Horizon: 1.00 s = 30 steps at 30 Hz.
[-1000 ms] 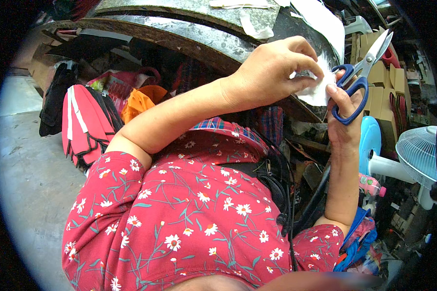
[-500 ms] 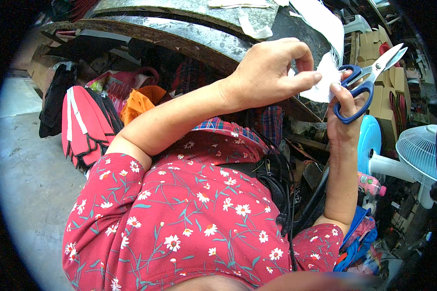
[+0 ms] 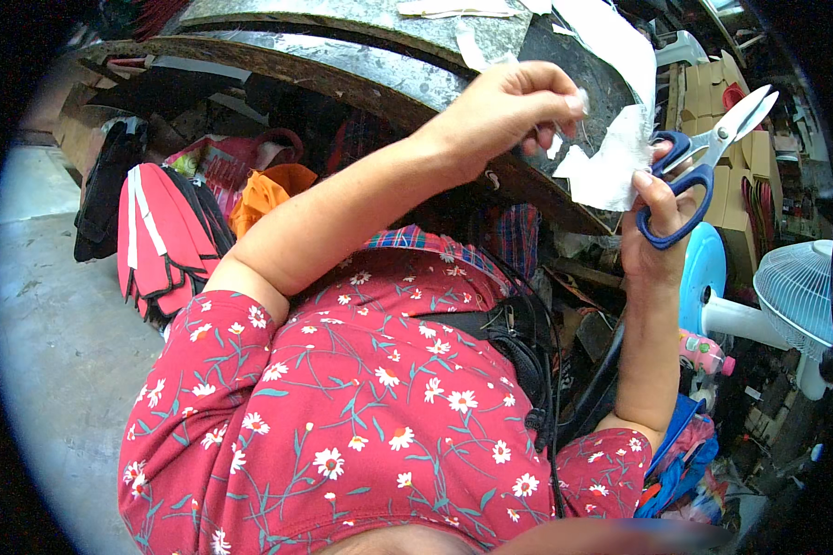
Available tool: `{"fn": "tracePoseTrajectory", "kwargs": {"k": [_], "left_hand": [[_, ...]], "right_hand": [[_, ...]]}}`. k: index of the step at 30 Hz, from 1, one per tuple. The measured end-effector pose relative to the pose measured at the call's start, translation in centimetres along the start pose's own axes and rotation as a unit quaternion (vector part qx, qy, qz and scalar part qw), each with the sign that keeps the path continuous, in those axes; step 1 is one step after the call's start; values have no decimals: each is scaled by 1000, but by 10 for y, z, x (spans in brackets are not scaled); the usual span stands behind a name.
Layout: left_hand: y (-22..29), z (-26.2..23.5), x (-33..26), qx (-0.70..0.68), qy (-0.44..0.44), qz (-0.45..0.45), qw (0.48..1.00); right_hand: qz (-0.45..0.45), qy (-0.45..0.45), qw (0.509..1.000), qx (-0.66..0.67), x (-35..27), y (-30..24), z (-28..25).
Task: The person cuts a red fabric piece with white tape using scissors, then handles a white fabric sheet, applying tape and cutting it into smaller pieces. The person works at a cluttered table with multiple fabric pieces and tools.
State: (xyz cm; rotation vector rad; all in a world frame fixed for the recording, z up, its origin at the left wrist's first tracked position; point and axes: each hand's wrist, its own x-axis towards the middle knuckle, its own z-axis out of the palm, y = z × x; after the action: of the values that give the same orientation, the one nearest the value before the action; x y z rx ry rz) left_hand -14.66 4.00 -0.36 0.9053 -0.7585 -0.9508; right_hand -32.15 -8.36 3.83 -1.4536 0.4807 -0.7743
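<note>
My right hand holds a pair of scissors with blue handles, its silver blades pointing up and away to the right. Between that hand's fingers and thumb is also a ragged piece of white cloth with frayed edges. To the left of the cloth and apart from it, my left hand is closed in a pinch at the table's edge. Wispy white threads show at its fingertips. A small white scrap appears just below those fingers.
A dark worktable bears more white cloth beyond my hands. At right are cardboard boxes, a white fan and a pink bottle. Red pieces with black edging and orange cloth lie at left.
My left hand has drawn away from the white cloth, up and to the left, with threads at its fingertips. More of the cloth now shows. The right hand has barely moved.
</note>
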Motion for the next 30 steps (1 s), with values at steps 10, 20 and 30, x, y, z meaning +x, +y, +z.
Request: {"fn": "tracePoseTrajectory", "kwargs": {"k": [10,20,30], "left_hand": [[-5,0,-11,307,-73,162,935],[-9,18,3,9,-187,82,979],[-1,-5,19,54,-21,123,991]], "right_hand": [[-7,3,1000,3,4,-2,-13],[-2,2,999,-50,-2,-2,-17],[139,-134,970,-150,-62,-2,-44]]}}
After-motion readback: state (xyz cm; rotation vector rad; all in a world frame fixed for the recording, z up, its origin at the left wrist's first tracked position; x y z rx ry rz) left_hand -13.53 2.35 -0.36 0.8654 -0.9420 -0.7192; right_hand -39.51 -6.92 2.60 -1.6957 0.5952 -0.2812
